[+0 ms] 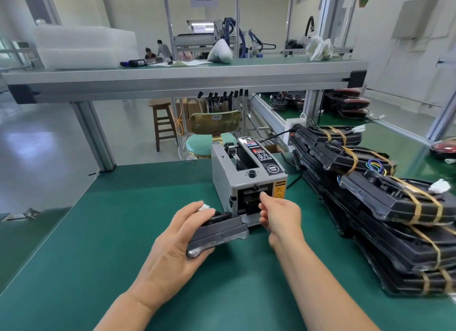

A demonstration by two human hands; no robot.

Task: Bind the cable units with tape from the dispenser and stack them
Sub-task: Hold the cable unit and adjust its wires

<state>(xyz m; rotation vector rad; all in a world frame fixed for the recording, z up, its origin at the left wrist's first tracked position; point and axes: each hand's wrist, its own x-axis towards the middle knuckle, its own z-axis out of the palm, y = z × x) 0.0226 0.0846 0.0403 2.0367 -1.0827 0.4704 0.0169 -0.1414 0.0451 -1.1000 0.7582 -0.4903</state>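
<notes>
Head view, one entry per item.

- Bench (pixel 98 232): green mat surface; the near edge was cut off by the bottom of the frame.
- Tape dispenser (pixel 246 180): grey box standing at the bench centre, outlet slot facing the person. Its panel labels were too small to read, and any tape at the slot could not be made out.
- Cable unit (pixel 219 234): dark tray lying on the bench at 7 o'clock of the dispenser, its far end just beside the dispenser's base. A white connector (pixel 204 207) showed above it, partly hidden by fingers.
- Left hand (pixel 177 241): grasped the unit's near end, fingers curled over the top and covering that end.
- Right hand (pixel 278 214): at the outlet slot, forefinger tip touching it and the other fingers curled. Whether it pinched tape could not be told.
- Stack of bound units (pixel 370 195): at 3 o'clock of the dispenser, wrapped in tan tape bands, with the lower layers hidden and the right side cropped.
</notes>
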